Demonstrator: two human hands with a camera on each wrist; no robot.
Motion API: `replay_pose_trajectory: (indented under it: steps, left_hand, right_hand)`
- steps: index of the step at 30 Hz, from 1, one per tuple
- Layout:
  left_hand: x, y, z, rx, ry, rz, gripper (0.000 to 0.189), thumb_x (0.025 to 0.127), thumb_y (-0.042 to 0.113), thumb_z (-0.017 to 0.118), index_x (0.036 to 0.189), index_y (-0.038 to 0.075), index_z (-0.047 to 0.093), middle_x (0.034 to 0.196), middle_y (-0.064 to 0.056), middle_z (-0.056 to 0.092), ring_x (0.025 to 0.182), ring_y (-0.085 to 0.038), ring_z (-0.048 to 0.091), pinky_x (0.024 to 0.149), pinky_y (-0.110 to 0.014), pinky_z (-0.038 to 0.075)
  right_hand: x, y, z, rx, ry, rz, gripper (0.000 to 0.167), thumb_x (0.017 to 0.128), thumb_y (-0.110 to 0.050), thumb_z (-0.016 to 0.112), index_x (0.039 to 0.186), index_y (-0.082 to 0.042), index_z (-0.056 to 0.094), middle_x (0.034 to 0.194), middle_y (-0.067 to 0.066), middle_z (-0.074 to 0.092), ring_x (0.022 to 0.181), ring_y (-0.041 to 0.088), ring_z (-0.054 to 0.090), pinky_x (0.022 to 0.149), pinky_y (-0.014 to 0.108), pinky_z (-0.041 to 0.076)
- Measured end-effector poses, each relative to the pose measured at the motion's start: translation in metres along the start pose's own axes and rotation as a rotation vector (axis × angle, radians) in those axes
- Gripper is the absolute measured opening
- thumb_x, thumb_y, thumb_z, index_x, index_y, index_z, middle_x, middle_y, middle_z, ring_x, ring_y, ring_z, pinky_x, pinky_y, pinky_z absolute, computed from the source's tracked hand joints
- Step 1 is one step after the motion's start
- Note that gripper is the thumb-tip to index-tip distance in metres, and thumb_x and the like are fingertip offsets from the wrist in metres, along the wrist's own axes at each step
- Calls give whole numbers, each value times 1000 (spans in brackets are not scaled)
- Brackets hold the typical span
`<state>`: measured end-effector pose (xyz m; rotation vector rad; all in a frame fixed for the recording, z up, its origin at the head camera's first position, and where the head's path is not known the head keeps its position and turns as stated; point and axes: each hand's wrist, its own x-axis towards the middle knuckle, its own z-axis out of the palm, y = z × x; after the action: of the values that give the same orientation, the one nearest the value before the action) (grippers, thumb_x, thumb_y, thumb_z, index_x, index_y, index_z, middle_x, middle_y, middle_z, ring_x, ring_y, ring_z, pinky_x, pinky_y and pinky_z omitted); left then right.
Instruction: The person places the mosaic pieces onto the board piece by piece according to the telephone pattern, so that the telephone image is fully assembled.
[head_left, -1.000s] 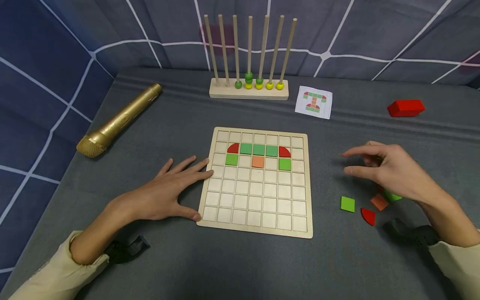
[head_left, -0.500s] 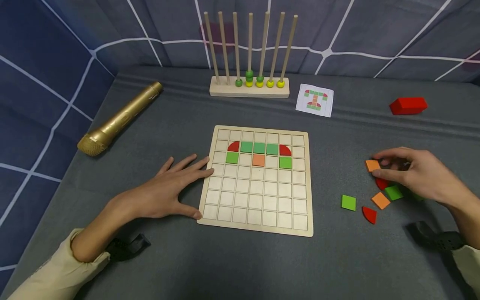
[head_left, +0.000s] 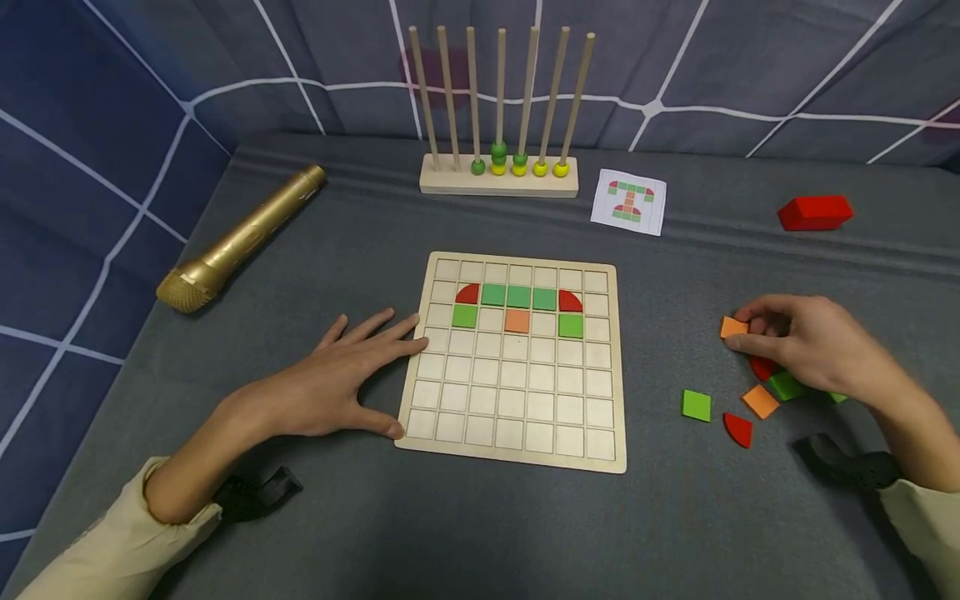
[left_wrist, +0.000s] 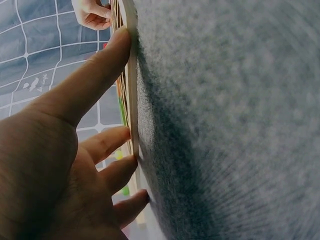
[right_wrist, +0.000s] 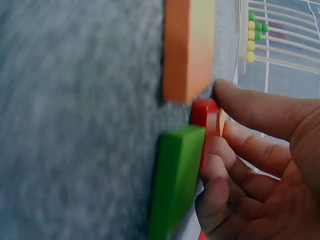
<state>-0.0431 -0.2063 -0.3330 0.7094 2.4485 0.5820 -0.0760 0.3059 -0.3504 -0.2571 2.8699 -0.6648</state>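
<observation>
My left hand (head_left: 322, 383) lies with fingers spread, its thumb and fingertips at the left edge of a wooden grid board (head_left: 510, 461). Set into the board's upper rows are green squares (head_left: 518, 297), red quarter-circle tiles (head_left: 467, 293) and one orange square (head_left: 517, 320). Off to the right, my right hand (head_left: 817, 342) pinches a loose orange square tile (head_left: 732, 327) between thumb and fingers. In the right wrist view the hand mostly hides that tile. Below the hand lie a red tile (head_left: 762, 367), a green tile (head_left: 787, 386) and another orange tile (head_left: 761, 402).
A green square (head_left: 696, 406) and a red quarter-circle (head_left: 738, 430) lie between board and right hand. Behind the board stand a pegged bead rack (head_left: 498, 185) and a pattern card (head_left: 649, 218). A gold microphone (head_left: 243, 237) lies left, a red block (head_left: 815, 213) far right.
My right hand has come down rightward onto the loose tiles, closed its thumb and fingers on an orange tile, and shifted it slightly left. The left hand stays at the board's edge.
</observation>
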Motion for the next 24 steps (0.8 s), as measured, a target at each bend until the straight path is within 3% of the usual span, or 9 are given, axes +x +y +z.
replay_pose_trajectory:
  steps: [10,16,24]
  left_hand:
    - [-1,2,0,-1,3,-6,100,74,57,80,156,26,32,164,4,10,150,-29,1,108,-70,-2]
    - [0,0,0,2,6,0,101,73,58,79,156,26,31,164,4,9,150,-29,1,108,-70,-3]
    - [0,0,0,1,3,5,101,73,57,80,156,26,31,165,4,10,150,-29,2,108,-70,-3]
  right_hand:
    - [0,-13,4,-133,121,-184,23,79,-14,83,94,0,73,76,-1,62,63,4,49,54,24,38]
    - [0,-17,5,-115,110,-182,24,80,-12,82,99,0,72,81,2,60,69,13,50,56,28,37]
    - [1,-16,6,-77,63,-151,27,83,-10,79,105,2,70,84,3,61,71,12,49,56,26,37]
